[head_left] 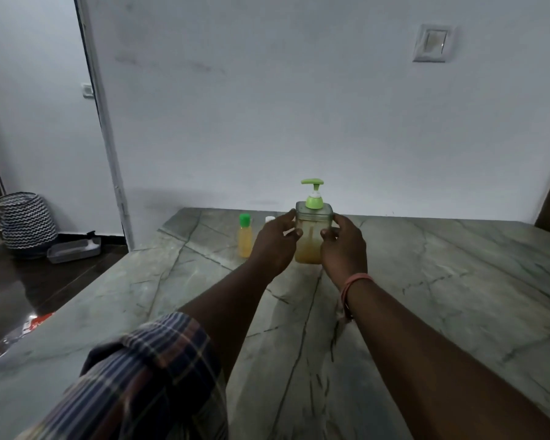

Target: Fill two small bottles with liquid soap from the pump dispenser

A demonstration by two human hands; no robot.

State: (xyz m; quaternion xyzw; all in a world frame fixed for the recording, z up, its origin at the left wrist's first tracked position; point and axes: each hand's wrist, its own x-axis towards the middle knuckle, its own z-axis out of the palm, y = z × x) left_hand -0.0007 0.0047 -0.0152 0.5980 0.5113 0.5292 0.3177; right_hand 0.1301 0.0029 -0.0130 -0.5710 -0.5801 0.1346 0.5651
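pump dispenser (313,231) between both hands

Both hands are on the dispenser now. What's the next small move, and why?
Probably let the left hand go and reach for the green-capped bottle to uncap it. It stands capped left of the pump dispenser, which the right hand can steady alone; the dispenser still holds amber soap.

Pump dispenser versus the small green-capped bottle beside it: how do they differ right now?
The pump dispenser is bigger and squarish with a green pump head; the small bottle is slim with a plain green screw cap. The dispenser's soap sits only in its lower part; the bottle looks nearly full. The left hand and right hand grip the dispenser; the bottle stands untouched. Both stand upright, holding yellowish liquid.
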